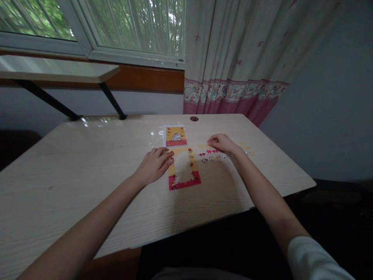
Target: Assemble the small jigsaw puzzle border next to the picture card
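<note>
A jigsaw border in yellow and red, bare in its middle, lies on the table. My left hand rests on the border's upper left edge, its fingers stretched out and lying flat. Just beyond is a picture card of a white animal on yellow and red. To the right, my right hand hovers low over loose jigsaw pieces, thumb and fingertips pinched together. Whatever is between those fingertips is too small to make out. Red pieces lie under this hand, and yellow pieces sit to its right.
A raised shelf on black legs stands at the back left. The table has a round cable hole near its back edge. Behind it hang a curtain and a barred window.
</note>
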A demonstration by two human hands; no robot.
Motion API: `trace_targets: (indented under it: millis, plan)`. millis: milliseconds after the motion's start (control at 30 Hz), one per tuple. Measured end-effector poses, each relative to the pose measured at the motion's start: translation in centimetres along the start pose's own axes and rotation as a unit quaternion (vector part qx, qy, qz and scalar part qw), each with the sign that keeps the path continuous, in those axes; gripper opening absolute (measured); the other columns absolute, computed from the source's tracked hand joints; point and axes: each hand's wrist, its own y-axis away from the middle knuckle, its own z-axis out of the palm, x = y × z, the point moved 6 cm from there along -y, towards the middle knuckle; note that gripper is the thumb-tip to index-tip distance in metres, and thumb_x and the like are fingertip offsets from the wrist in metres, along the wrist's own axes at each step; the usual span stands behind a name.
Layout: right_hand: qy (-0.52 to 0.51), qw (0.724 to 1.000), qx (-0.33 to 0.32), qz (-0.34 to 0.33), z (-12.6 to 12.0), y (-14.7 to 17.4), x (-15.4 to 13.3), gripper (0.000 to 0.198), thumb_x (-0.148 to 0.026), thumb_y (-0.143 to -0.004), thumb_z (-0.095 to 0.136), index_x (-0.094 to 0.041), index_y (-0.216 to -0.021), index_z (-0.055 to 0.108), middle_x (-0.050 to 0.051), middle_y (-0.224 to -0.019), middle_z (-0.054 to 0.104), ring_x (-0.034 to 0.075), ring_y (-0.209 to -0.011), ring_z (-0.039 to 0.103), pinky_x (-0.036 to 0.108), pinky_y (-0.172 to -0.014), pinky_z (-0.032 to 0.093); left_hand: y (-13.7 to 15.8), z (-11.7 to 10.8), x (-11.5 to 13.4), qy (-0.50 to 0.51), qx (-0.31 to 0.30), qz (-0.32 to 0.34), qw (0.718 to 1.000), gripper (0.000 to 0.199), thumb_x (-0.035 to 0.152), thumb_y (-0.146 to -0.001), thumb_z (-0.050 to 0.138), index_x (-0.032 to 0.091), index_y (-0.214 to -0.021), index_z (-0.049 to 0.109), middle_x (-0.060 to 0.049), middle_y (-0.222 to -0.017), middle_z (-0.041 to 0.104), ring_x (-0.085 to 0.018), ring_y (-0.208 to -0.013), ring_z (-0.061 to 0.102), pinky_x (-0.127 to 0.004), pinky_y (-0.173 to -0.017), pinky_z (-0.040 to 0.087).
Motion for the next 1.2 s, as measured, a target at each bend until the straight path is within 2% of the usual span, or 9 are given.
trace_targets:
  millis: [233, 367, 633, 800, 1033, 1200]
  plan:
    - [0.046, 0.997, -0.043, 0.035, -1.4, 0.8, 2.2, 0.018, -0.021, -0.073, 0.071, -0.014, -0.089, 0.074, 0.005, -0.082, 0.070, 0.008, -0.054, 0.054, 0.021, -0.053, 0.038, 0.0, -0.1, 0.1, 0.007, 0.005, 0.002, 1.000, 0.046, 0.045, -0.098, 0.032, 0.019, -0.124, 0.059, -0.015, -0.125, 0.055, -0.031, -0.112, 0.051, -0.050, -0.091, 0.045]
    - [0.061, 0.997, -0.050, 0.017, -1.0, 0.5, 2.2, 0.018, -0.016, -0.071, 0.071, -0.015, -0.088, 0.074, 0.006, -0.086, 0.070, 0.009, -0.060, 0.056, 0.021, -0.057, 0.040, 0.0, -0.1, 0.1, 0.011, 0.009, 0.003, 1.000, 0.044, 0.045, -0.098, 0.034, 0.019, -0.125, 0.058, -0.014, -0.125, 0.055, -0.031, -0.112, 0.051, -0.050, -0.092, 0.044]
    - [0.034, 0.995, -0.088, 0.015, -0.3, 0.5, 2.2, 0.018, -0.016, -0.073, 0.064, -0.010, -0.089, 0.071, 0.004, -0.071, 0.066, 0.010, -0.058, 0.052, 0.022, -0.059, 0.040, -0.1, 0.1, -0.1, 0.010, 0.005, -0.003, 1.000, 0.043, 0.044, -0.098, 0.034, 0.020, -0.124, 0.059, -0.013, -0.125, 0.055, -0.030, -0.112, 0.051, -0.049, -0.092, 0.044]
    - [0.016, 0.997, -0.072, -0.008, -0.5, 0.5, 2.0, 0.015, -0.016, -0.071, 0.064, -0.012, -0.084, 0.069, 0.003, -0.071, 0.063, 0.011, -0.061, 0.051, 0.022, -0.058, 0.037, 0.0, 0.0, 0.0, 0.008, 0.007, -0.002, 1.000, 0.043, 0.044, -0.098, 0.034, 0.021, -0.125, 0.058, -0.013, -0.125, 0.055, -0.029, -0.113, 0.050, -0.048, -0.093, 0.044]
    - [-0.106, 0.992, -0.074, 0.016, -0.7, 1.1, 1.4, 0.014, -0.022, -0.067, 0.066, -0.014, -0.078, 0.061, -0.004, -0.060, 0.052, 0.007, -0.052, 0.043, 0.021, -0.051, 0.033, -0.1, 0.1, 0.1, -0.003, 0.000, -0.003, 1.000, 0.043, 0.044, -0.099, 0.034, 0.019, -0.126, 0.057, -0.013, -0.126, 0.054, -0.029, -0.113, 0.050, -0.047, -0.094, 0.044]
    - [-0.235, 0.972, -0.013, -0.002, 0.3, 0.9, -1.8, 0.026, -0.035, -0.068, 0.070, -0.014, -0.081, 0.059, -0.004, -0.062, 0.053, 0.005, -0.048, 0.040, 0.020, -0.046, 0.030, -0.2, 0.0, 0.4, -0.011, 0.001, 0.006, 1.000, 0.042, 0.042, -0.099, 0.034, 0.019, -0.123, 0.059, -0.013, -0.125, 0.055, -0.029, -0.111, 0.051, -0.047, -0.093, 0.044]
